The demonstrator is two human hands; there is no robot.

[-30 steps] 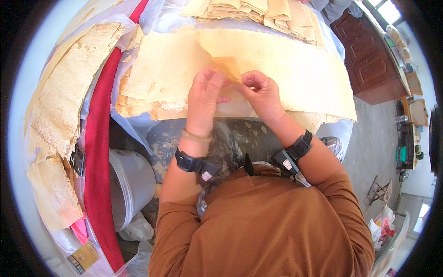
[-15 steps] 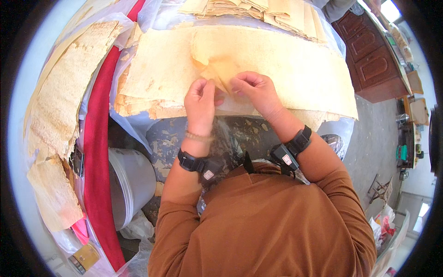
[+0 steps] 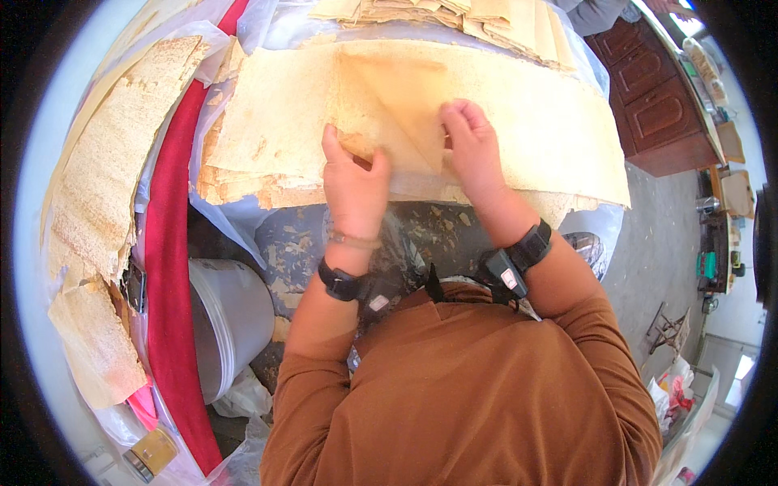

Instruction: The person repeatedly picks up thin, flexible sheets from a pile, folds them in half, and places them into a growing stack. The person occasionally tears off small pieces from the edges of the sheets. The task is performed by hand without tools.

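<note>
A wide stack of cream-coloured, rough-surfaced sheets (image 3: 559,121) lies across the table in front of me. On it, a thin tan sheet (image 3: 409,93) is partly lifted, with a slanting edge running toward my right hand. My right hand (image 3: 474,150) pinches this thin sheet near its edge. Over the stack's near side, my left hand (image 3: 355,186) has thumb and forefinger spread apart, with nothing visible between them. Its other fingers are mostly hidden beneath the hand.
More folded sheets (image 3: 519,28) are piled at the far side. To the left are a red cloth strip (image 3: 172,243), brownish sheets (image 3: 121,154), a white bucket (image 3: 243,316) and a jar (image 3: 151,454). A wooden cabinet (image 3: 656,97) stands at right; a person's grey sleeve (image 3: 596,14) shows behind.
My hands have moved apart. The right went right and slightly away, drawing the thin sheet out flatter; the left opened its thumb and forefinger.
</note>
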